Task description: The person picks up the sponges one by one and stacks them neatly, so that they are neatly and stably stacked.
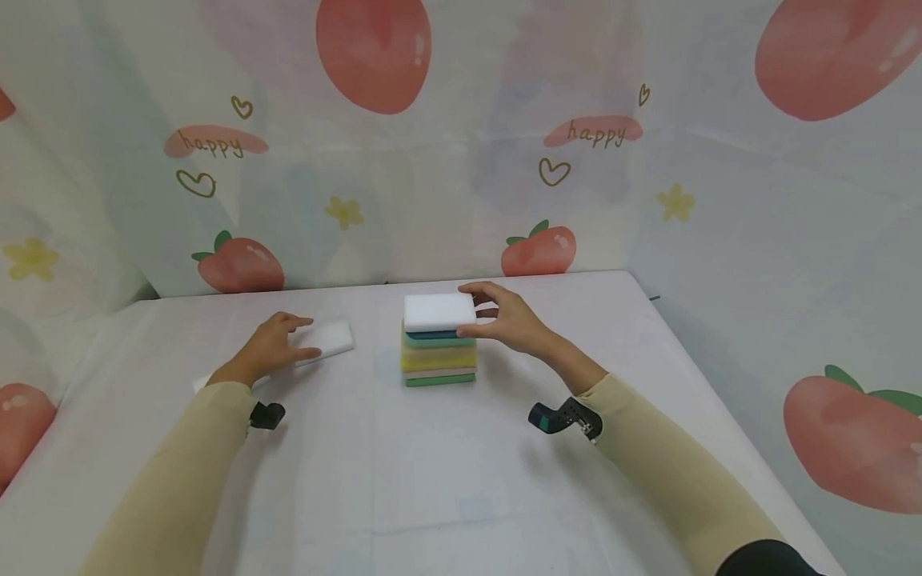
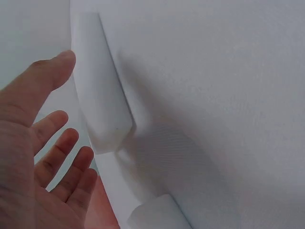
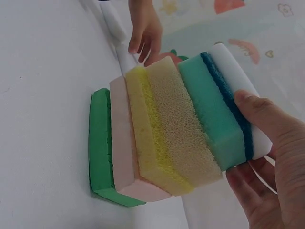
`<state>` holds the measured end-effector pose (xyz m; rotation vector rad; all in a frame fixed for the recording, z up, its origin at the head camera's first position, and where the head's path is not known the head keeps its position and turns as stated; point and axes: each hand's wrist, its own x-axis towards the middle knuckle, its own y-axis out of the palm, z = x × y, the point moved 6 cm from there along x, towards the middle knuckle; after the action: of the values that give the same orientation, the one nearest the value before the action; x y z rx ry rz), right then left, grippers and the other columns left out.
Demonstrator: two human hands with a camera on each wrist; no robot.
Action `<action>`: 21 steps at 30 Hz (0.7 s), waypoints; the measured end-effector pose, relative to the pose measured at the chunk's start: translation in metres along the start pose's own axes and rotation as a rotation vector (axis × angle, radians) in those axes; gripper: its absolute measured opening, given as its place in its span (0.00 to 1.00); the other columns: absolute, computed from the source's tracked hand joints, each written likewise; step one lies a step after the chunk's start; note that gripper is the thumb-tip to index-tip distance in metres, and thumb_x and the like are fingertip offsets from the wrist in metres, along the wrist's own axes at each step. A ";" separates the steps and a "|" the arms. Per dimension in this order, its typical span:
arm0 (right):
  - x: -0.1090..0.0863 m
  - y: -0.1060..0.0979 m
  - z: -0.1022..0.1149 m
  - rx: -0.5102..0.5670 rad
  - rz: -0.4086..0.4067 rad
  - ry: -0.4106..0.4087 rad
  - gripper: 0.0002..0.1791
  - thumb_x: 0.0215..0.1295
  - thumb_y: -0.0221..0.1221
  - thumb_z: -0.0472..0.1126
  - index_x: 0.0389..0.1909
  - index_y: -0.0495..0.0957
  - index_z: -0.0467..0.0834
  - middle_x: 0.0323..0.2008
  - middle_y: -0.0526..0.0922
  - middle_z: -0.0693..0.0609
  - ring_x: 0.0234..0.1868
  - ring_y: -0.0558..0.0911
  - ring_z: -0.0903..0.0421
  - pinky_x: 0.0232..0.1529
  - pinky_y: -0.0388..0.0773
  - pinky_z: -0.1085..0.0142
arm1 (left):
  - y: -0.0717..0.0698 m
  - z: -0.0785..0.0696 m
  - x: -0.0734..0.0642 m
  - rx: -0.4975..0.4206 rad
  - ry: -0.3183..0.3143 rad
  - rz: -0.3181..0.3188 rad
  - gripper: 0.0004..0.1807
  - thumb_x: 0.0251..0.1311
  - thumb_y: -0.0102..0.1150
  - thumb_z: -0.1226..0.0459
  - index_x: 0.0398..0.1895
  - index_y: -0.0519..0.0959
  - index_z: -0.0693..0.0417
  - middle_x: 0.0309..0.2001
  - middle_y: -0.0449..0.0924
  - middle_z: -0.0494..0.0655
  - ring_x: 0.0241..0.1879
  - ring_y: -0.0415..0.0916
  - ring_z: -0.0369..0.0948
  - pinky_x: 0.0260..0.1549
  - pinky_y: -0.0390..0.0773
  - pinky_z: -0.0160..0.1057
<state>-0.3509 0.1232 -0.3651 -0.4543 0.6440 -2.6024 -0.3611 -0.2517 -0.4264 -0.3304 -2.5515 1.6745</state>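
Note:
A stack of sponges [image 1: 439, 358] stands upright on the table. On its top lies a white sponge [image 1: 438, 310], which my right hand [image 1: 513, 320] pinches at its right end, thumb on the near side and fingers behind. Beneath it come a teal sponge with a dark blue layer [image 3: 212, 107], a porous beige and yellow sponge [image 3: 174, 121], a pink one [image 3: 125, 138] and a green one [image 3: 100, 143] at the bottom. To the left, my left hand [image 1: 268, 346], fingers apart, hovers over another white sponge [image 1: 334, 338] on the table.
A further white block [image 2: 159, 214] lies nearer the left wrist, mostly hidden by the hand in the head view. The white-covered table [image 1: 461, 480] has its back edge close behind the stack. A fruit-patterned curtain [image 1: 446, 184] hangs beyond it.

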 end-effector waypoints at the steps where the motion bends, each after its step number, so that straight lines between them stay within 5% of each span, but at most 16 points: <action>1: 0.000 0.000 -0.001 0.003 -0.001 0.001 0.39 0.53 0.74 0.39 0.66 0.68 0.37 0.56 0.75 0.44 0.57 0.74 0.44 0.62 0.73 0.50 | 0.001 0.001 0.000 0.003 -0.001 0.000 0.41 0.58 0.67 0.48 0.68 0.68 0.63 0.65 0.62 0.69 0.64 0.62 0.63 0.64 0.63 0.63; 21: -0.001 0.000 -0.001 0.038 -0.004 0.014 0.39 0.52 0.74 0.37 0.65 0.69 0.39 0.57 0.74 0.45 0.56 0.74 0.47 0.63 0.70 0.45 | 0.012 0.013 -0.001 -0.012 -0.075 0.014 0.44 0.53 0.72 0.50 0.69 0.68 0.63 0.62 0.66 0.69 0.61 0.66 0.62 0.62 0.66 0.63</action>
<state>-0.3507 0.1239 -0.3667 -0.4262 0.5973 -2.6189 -0.3610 -0.2586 -0.4428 -0.2925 -2.6191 1.7090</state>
